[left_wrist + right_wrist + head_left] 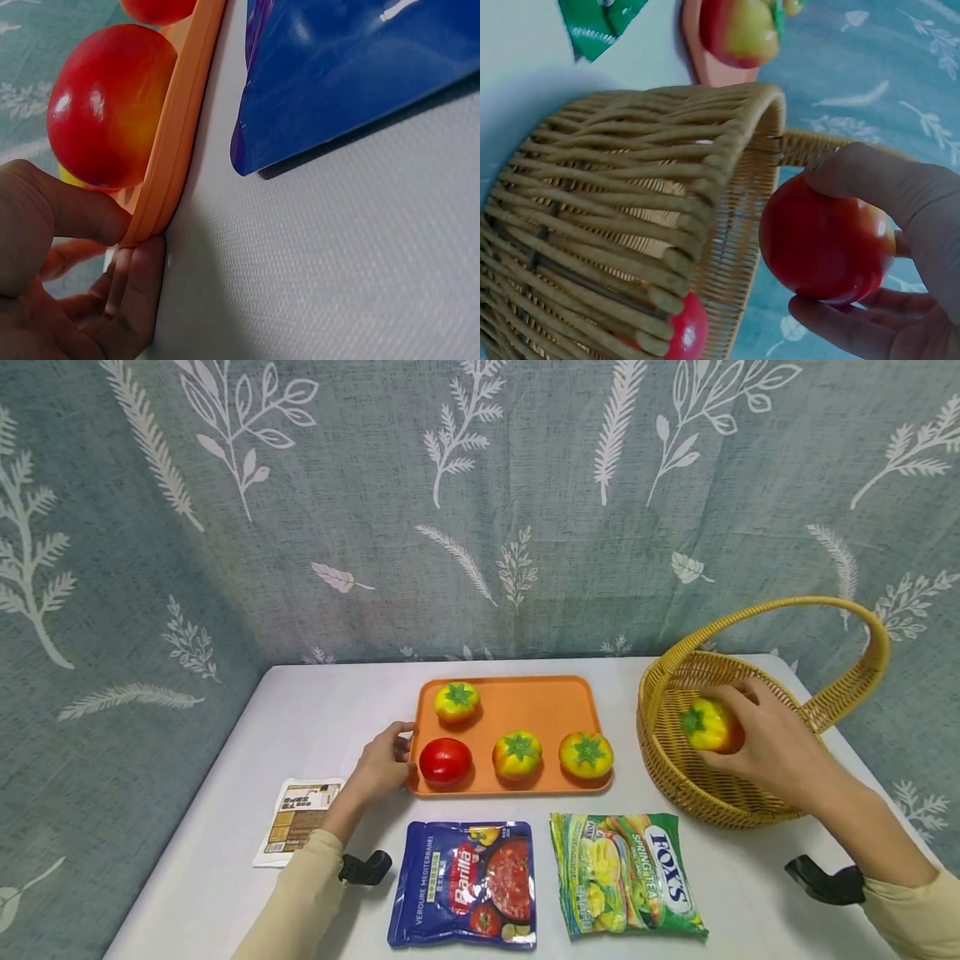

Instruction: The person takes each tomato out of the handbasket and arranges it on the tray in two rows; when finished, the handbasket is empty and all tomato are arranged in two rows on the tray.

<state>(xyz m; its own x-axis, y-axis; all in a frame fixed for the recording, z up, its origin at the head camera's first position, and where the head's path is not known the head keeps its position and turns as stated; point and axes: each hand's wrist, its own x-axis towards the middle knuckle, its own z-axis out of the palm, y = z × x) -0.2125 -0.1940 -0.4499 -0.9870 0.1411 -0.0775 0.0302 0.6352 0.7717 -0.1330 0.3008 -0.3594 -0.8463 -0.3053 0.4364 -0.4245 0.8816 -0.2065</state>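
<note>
Wicker basket point(720, 793) tomato point(708, 725) in right hand point(772, 743)

orange tray point(540, 693), red tomato point(446, 761), yellow wicker basket point(678, 768), blue pouch point(465, 883), green candy bag point(626, 875), teal leaf-print curtain point(375, 510).

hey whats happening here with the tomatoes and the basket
A person sits at a white table. Their right hand holds a yellow-red tomato over the wicker basket, which has another red one inside. Their left hand grips the near left corner of the orange tray, which carries four tomatoes. A blue Barilla pouch, a green Fox's bag and a small packet lie at the table's front.
</note>
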